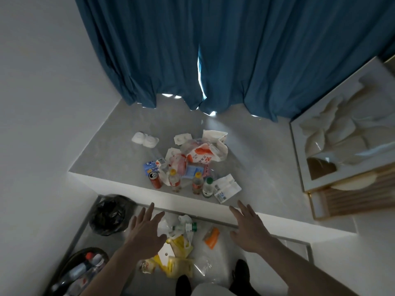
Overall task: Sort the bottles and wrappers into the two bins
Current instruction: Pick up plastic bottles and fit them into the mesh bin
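Both hands are seen stretched forward over the floor, with nothing held. The left hand [145, 229] is spread with fingers straight above a heap of yellow wrappers [177, 259] and a clear bottle with a green cap [184, 227] lying on its side. The right hand [249, 227] is likewise spread, fingers relaxed, near the edge of a raised grey ledge [119, 150].

On the ledge a second pile is gathered: a red can [155, 179], two upright bottles with yellow caps [174, 180] [197, 182], a small bottle with a green cap [207, 188], a blue-and-white carton [150, 165], a white bag with red print [202, 155], and a flat white packet [226, 188] just beside the bottles. A white moulded tray [145, 140] lies apart at the back left.

On the floor to the left, a bin lined with a black bag [110, 214] is set near the ledge. A second bin [81, 272], nearer the lower left corner, is seen to contain several clear bottles. An orange wrapper [211, 237] lies between the hands. Blue curtains [235, 50] hang behind.
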Tool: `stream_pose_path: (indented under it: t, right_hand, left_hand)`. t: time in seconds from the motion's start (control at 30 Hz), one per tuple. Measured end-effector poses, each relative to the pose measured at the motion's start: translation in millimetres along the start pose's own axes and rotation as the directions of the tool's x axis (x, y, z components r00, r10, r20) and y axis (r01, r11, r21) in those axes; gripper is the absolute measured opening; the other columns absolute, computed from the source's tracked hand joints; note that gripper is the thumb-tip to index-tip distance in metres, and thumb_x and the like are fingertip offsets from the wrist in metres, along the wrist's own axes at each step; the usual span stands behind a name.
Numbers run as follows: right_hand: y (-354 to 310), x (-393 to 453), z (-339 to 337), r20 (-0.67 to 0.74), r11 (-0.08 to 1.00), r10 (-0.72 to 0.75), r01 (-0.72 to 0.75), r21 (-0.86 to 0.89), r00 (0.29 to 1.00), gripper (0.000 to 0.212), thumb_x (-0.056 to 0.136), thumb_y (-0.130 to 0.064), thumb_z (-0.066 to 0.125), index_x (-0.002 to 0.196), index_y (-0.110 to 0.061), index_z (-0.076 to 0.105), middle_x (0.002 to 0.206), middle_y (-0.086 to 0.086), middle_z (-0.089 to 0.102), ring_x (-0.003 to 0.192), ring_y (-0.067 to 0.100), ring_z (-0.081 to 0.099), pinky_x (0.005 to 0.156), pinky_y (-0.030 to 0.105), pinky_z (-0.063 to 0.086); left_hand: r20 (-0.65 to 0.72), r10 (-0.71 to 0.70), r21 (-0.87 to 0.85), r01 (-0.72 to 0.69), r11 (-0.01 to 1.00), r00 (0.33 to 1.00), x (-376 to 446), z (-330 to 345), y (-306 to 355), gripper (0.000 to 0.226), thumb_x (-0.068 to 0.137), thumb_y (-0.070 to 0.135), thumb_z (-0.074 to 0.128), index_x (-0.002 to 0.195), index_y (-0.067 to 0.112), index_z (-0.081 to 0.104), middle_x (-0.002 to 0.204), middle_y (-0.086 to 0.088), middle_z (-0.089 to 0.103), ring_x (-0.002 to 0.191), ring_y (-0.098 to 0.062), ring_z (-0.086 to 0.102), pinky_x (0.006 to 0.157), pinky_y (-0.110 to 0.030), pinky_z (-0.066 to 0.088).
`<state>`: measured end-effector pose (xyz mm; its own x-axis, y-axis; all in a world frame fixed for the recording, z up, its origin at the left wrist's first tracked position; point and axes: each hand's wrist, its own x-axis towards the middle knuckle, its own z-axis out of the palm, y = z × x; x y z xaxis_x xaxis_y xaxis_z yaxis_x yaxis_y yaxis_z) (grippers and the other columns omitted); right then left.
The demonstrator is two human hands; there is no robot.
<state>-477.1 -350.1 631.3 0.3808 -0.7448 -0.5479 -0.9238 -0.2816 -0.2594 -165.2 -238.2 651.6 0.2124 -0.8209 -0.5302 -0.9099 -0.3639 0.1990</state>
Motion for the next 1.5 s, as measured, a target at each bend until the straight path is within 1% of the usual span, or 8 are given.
stream_pose_path:
  t: [0.2,0.47,0.73,0.93,1.13,1.23,1.4,1.5]
  right_hand:
    - [40.5,22.1,-25.5,0.040,0.998,-0.062,0.063,-0.006,0.997,0.084,0.098,-0.041,0.055,0.163,-0.031,0.002,0.169,-0.002,-0.016,0.156,0.029,-0.010,0.127,0.048,0.008]
    - [97.3,58.2,-65.1,0.162,0.968,-0.174,0.199,-0.153,0.971,0.082,0.098,-0.039,0.056,0.162,-0.029,0.005,0.170,0.001,-0.011,0.156,0.034,-0.004,0.125,0.053,0.011]
    - [87.6,93.4,-75.7,0.169,0.935,-0.271,0.301,-0.189,0.948,0.083,0.095,-0.042,0.057,0.162,-0.025,0.011,0.170,0.000,-0.004,0.156,0.029,0.002,0.125,0.046,0.019]
    - [74.7,109.9,-78.8,0.179,0.929,-0.282,0.315,-0.195,0.943,0.079,0.095,-0.037,0.057,0.161,-0.026,0.015,0.170,-0.001,-0.002,0.154,0.029,0.009,0.120,0.045,0.028]
    - [55.9,146.1,-90.7,0.224,0.904,-0.328,0.374,-0.208,0.917,0.078,0.094,-0.034,0.057,0.160,-0.025,0.016,0.168,0.000,0.007,0.145,0.033,0.031,0.114,0.045,0.036]
    - [41.7,175.7,-96.8,0.267,0.879,-0.377,0.433,-0.198,0.887,0.077,0.094,-0.028,0.059,0.159,-0.025,0.018,0.166,0.000,0.011,0.140,0.033,0.036,0.111,0.043,0.039]
    - [16.0,228.3,-91.9,0.350,0.798,-0.454,0.549,-0.248,0.819,0.073,0.089,-0.018,0.062,0.152,-0.025,0.026,0.160,0.006,0.021,0.128,0.036,0.046,0.099,0.044,0.045]
    - [9.4,255.7,-88.1,0.446,0.704,-0.475,0.631,-0.325,0.759,0.072,0.088,-0.023,0.068,0.149,-0.019,0.028,0.157,0.011,0.023,0.136,0.040,0.039,0.107,0.048,0.041]
  left_hand:
    - [-0.028,-0.060,-0.043,0.059,0.997,0.998,25.4,3.3,43.9,0.075,0.095,0.051,0.051,0.159,0.038,0.016,0.168,-0.001,-0.016,0.155,-0.027,-0.013,0.125,-0.049,-0.002]
    - [-0.079,-0.177,-0.151,0.163,0.975,0.981,44.2,20.2,121.1,0.076,0.094,0.049,0.056,0.159,0.038,0.019,0.169,-0.002,-0.010,0.156,-0.028,-0.007,0.125,-0.049,0.003]
    - [-0.068,-0.185,-0.151,0.173,0.973,0.980,39.8,14.1,139.9,0.076,0.094,0.049,0.053,0.159,0.038,0.016,0.169,0.000,-0.009,0.156,-0.027,-0.007,0.126,-0.049,0.001]
    - [-0.032,-0.182,-0.158,0.175,0.972,0.983,63.9,0.0,132.3,0.077,0.090,0.046,0.056,0.158,0.035,0.023,0.165,0.000,0.018,0.149,-0.028,0.022,0.120,-0.044,0.023]
    - [0.031,-0.206,-0.217,0.207,0.954,0.978,106.0,-19.2,138.3,0.077,0.089,0.038,0.057,0.157,0.030,0.024,0.155,-0.005,0.033,0.137,-0.030,0.042,0.108,-0.041,0.042]
    - [0.026,-0.230,-0.280,0.228,0.933,0.973,135.7,-29.7,143.7,0.073,0.090,0.032,0.057,0.156,0.029,0.026,0.148,-0.004,0.039,0.128,-0.029,0.049,0.100,-0.039,0.048]
    - [0.095,-0.260,-0.298,0.277,0.914,0.961,188.6,-31.0,151.8,0.075,0.089,0.030,0.060,0.155,0.030,0.025,0.147,-0.004,0.039,0.125,-0.030,0.054,0.098,-0.042,0.052]
    - [0.123,-0.267,-0.281,0.292,0.914,0.956,223.0,-28.4,155.1,0.078,0.088,0.027,0.060,0.156,0.032,0.022,0.144,-0.004,0.041,0.125,-0.031,0.054,0.094,-0.042,0.053]
